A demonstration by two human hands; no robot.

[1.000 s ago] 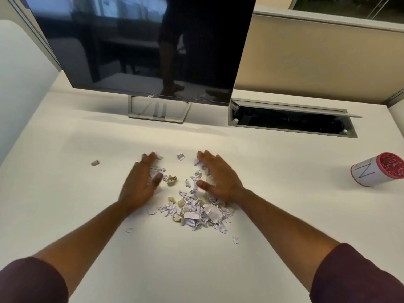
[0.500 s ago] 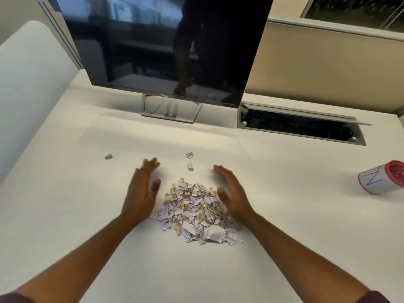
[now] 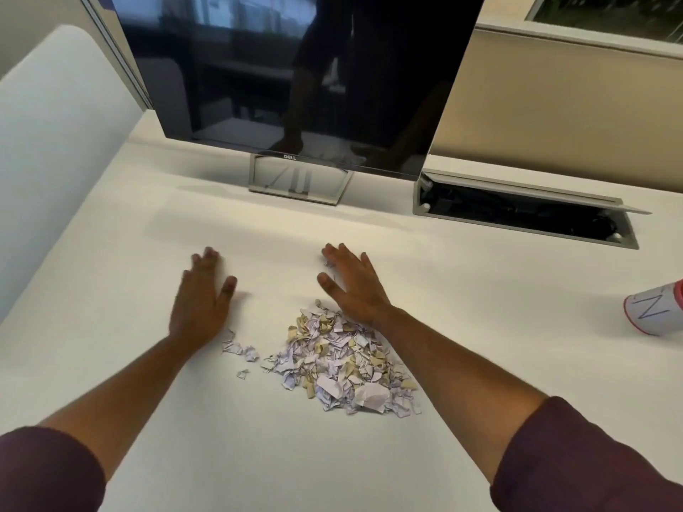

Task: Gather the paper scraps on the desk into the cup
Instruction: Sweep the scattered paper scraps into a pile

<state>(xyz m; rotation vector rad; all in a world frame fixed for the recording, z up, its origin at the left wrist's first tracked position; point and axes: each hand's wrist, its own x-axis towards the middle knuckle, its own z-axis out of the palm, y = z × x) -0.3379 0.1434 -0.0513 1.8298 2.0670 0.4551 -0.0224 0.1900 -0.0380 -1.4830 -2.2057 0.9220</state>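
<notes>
Scrap pile (image 3: 343, 358): on desk (image 3: 111, 253), between both forearms.
Monitor (image 3: 295, 75): behind pile.
Cup (image 3: 656, 312): far right, on its side.

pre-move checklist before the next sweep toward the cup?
1. Main paper pile consolidated: ok.
2. Strays cleared: not ok, small cluster beside the pile, a scrap under the right fingers.
3. Left hand empty, flat: ok.
4. Right hand empty, open: ok.
5. Cup upright for filling: not ok, on its side at the frame's right edge.
6. Cup contents: cannot tell.
</notes>
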